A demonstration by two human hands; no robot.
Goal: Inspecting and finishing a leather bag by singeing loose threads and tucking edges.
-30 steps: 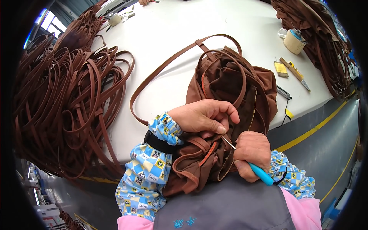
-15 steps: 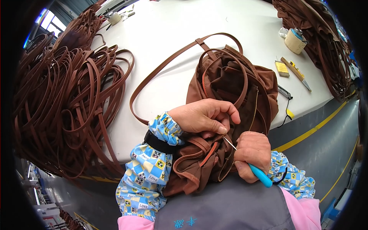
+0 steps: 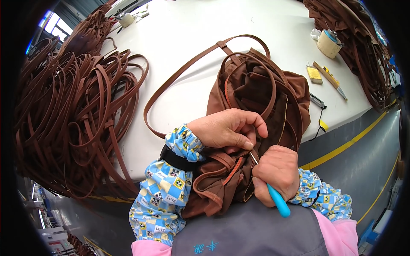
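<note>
A brown fabric bag point(image 3: 252, 91) with long straps and a brass zipper lies at the table's near edge, its lower part bunched against my apron. My left hand point(image 3: 230, 128) pinches a fold of the bag between thumb and fingers. Closed around an awl with a turquoise handle point(image 3: 278, 200), my right hand point(image 3: 276, 175) is just right of the left fingers. The awl's thin metal shaft point(image 3: 254, 158) points up and left at the pinched fabric; its tip is hidden by fabric and fingers. Orange edging point(image 3: 233, 171) shows inside the folds.
On the left hangs a big heap of brown straps point(image 3: 85, 106). More brown bags point(image 3: 358, 42) are piled at the far right. A yellow block point(image 3: 314, 75), a wooden-handled tool point(image 3: 330, 80), a cutter point(image 3: 317, 101) and a cream container point(image 3: 329, 44) stand or lie on the white table point(image 3: 183, 42).
My right hand and the awl have moved slightly left and down, closer to my left fingers, and less of the shaft shows. The left hand stays in place.
</note>
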